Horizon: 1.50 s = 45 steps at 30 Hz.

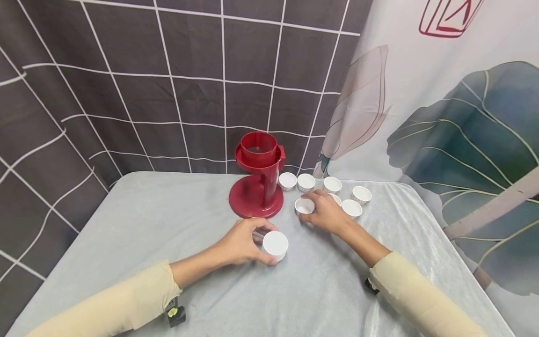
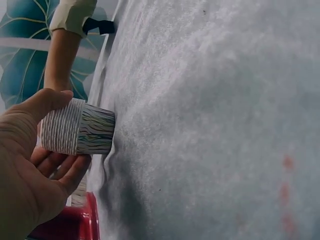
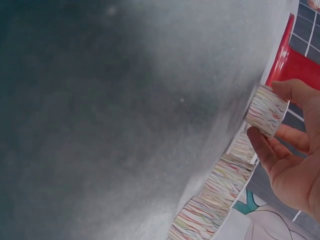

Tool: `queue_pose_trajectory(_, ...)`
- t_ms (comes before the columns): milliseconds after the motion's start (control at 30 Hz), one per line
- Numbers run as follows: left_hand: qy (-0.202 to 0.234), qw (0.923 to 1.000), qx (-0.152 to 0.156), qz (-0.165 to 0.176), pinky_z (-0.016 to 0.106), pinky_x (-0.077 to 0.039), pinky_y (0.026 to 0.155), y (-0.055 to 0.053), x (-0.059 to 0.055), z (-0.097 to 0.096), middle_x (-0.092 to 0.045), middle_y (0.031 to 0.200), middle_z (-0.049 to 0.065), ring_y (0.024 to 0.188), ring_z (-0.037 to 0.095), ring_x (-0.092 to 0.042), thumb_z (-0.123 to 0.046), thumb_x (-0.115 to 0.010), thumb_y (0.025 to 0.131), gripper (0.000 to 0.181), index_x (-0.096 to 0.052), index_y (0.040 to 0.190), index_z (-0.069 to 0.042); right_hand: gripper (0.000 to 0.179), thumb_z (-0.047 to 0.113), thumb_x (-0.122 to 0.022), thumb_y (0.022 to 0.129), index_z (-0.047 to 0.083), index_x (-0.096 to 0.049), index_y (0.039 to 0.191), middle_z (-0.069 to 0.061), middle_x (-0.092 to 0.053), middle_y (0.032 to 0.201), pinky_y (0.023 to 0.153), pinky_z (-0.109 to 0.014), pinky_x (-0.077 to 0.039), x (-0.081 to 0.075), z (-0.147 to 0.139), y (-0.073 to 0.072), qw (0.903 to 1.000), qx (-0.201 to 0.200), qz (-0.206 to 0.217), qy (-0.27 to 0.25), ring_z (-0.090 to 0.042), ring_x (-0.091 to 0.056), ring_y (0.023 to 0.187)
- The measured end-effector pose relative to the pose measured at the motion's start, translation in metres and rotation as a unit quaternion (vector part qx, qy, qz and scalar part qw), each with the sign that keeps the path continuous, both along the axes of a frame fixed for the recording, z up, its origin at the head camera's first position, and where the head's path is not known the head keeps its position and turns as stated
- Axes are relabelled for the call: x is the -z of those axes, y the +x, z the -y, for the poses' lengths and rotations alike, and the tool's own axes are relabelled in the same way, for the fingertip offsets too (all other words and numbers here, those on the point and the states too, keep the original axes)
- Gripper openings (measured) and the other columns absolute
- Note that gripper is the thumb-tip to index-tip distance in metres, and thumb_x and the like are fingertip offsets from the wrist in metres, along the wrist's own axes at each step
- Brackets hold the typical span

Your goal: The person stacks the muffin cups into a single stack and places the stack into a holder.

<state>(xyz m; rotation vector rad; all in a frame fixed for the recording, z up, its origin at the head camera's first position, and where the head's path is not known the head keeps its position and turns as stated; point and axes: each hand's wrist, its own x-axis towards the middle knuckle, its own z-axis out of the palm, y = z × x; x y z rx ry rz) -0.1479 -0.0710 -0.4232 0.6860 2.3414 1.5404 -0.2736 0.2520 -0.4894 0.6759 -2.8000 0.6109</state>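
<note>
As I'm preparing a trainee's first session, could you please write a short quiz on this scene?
1. What does the left hand hold?
2. True or false: the right hand is holding nothing.
3. In the head view, where are the unheld cups relative to the red stand?
A) To its left
B) To its right
C) Inside its ring

Key:
1. A stack of nested paper cups.
2. False; it pinches a patterned cup.
3. B.
</note>
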Motion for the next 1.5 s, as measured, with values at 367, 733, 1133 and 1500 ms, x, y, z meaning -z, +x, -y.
queue_pose_trajectory(367,-0.004,0.9995,-0.031,0.009,0.036,-0.067,0.101,-0.017,-0.004,-0.001,-0.082,0.121,0.003,0.107,0.016,-0.078,-0.02,-0.105,0.077,0.058,-0.078,0.127,-0.014,0.063,0.047,-0.091,0.086,0.013,-0.077,0.137,-0.015,-0.081,0.128,0.101,-0.052,-0.065,-0.001,0.001,0.002,0.9997,0.013,0.018,0.013,-0.036,-0.079,0.119)
queue_pose_trajectory(733,-0.016,0.999,-0.03,0.029,0.038,-0.068,0.098,-0.028,-0.002,-0.002,-0.082,0.122,0.003,0.105,0.018,-0.08,-0.021,-0.106,0.076,0.054,-0.079,0.124,-0.017,0.064,0.045,-0.09,0.086,0.007,-0.077,0.136,-0.018,-0.08,0.126,0.097,-0.056,-0.065,-0.012,0.008,0.015,0.9998,0.013,0.013,0.009,-0.039,-0.079,0.116)
queue_pose_trajectory(1133,-0.011,0.9988,-0.03,0.036,0.035,-0.069,0.094,-0.031,0.002,-0.001,-0.084,0.117,0.004,0.099,0.019,-0.083,-0.017,-0.107,0.074,0.052,-0.081,0.119,-0.015,0.05,0.03,-0.094,0.089,0.003,-0.08,0.129,-0.014,-0.085,0.12,0.095,-0.051,-0.068,-0.083,0.037,0.063,0.9938,0.034,0.087,-0.06,-0.032,-0.084,0.108)
queue_pose_trajectory(1500,-0.007,0.9995,-0.02,0.022,0.022,-0.065,0.088,-0.03,-0.003,0.0,-0.085,0.114,0.007,0.096,0.016,-0.08,-0.015,-0.107,0.073,0.052,-0.081,0.119,-0.01,0.057,0.033,-0.095,0.089,0.004,-0.079,0.135,-0.013,-0.083,0.128,0.097,-0.047,-0.07,-0.095,0.046,0.08,0.9838,0.01,0.131,-0.122,-0.031,-0.085,0.109)
